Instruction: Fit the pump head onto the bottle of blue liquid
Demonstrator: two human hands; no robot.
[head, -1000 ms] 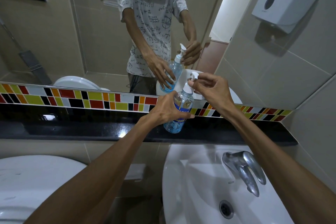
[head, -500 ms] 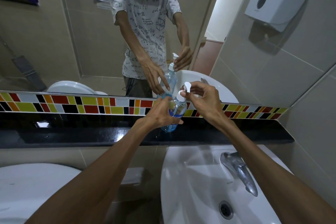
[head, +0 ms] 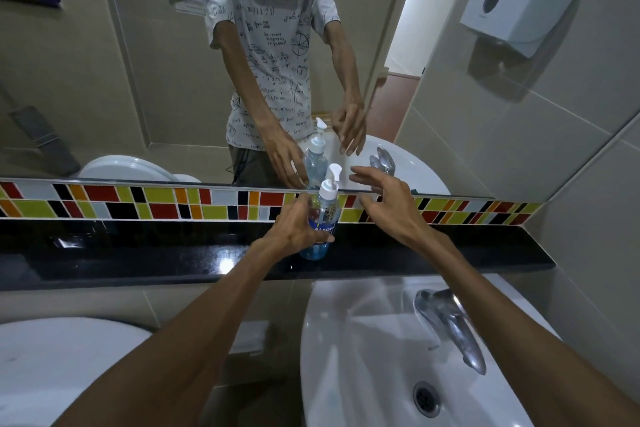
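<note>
A clear bottle of blue liquid (head: pixel 320 225) with a blue label stands upright on the black ledge (head: pixel 138 253). The white pump head (head: pixel 329 184) sits on the bottle's neck, nozzle pointing up and right. My left hand (head: pixel 298 230) is wrapped around the bottle's body from the left. To the right of the pump, my right hand (head: pixel 384 201) hovers with fingers spread, a gap between it and the pump, holding nothing.
A white sink (head: pixel 363 357) with a chrome tap (head: pixel 450 326) lies below the ledge at the right; another white basin (head: pixel 52 367) is at the lower left. Coloured tiles (head: pixel 138 201) and a mirror (head: pixel 104 80) rise behind the ledge. A white dispenser (head: pixel 519 0) hangs on the right wall.
My right hand has let go of the pump head and drawn away to the right with fingers opened. The left hand stays on the bottle.
</note>
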